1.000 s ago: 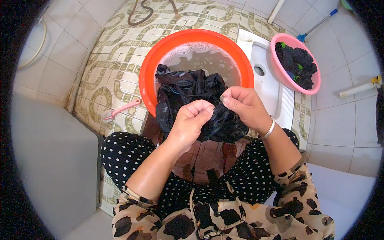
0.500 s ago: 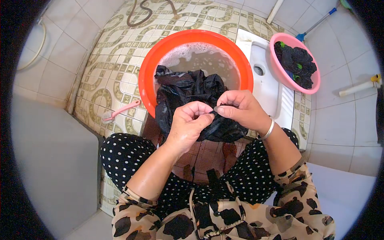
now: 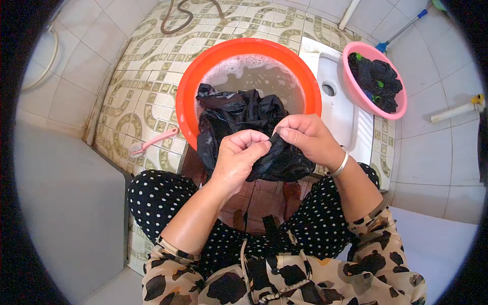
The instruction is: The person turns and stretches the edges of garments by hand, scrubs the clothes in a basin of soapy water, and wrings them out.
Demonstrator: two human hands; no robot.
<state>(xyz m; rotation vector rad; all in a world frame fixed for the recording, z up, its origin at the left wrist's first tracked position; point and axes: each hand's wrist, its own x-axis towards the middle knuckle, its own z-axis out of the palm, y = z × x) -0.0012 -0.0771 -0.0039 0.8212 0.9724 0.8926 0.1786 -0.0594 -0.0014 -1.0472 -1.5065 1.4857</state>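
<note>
A wet black garment (image 3: pixel 244 112) hangs over the near rim of a large orange basin (image 3: pixel 185 76), partly in cloudy, soapy water (image 3: pixel 254 79). My left hand (image 3: pixel 241 155) pinches a small edge of the cloth between thumb and fingers. Close beside it, my right hand (image 3: pixel 307 137), with a silver bangle at the wrist, pinches the same edge. Only a short bit of fabric spans the gap between the two pinches. What kind of garment it is cannot be made out.
A pink-handled scrub brush (image 3: pixel 155 141) lies on the tiled floor at left. To the right, a pink basin (image 3: pixel 399 101) of dark clothes rests by a white squat toilet (image 3: pixel 351 119). A hose (image 3: pixel 178 28) curls at the back. A grey panel (image 3: pixel 71 203) stands at left.
My fingers have shifted slightly on the cloth edge, and a little more fabric shows between them. The basin, brush and other things have stayed put.
</note>
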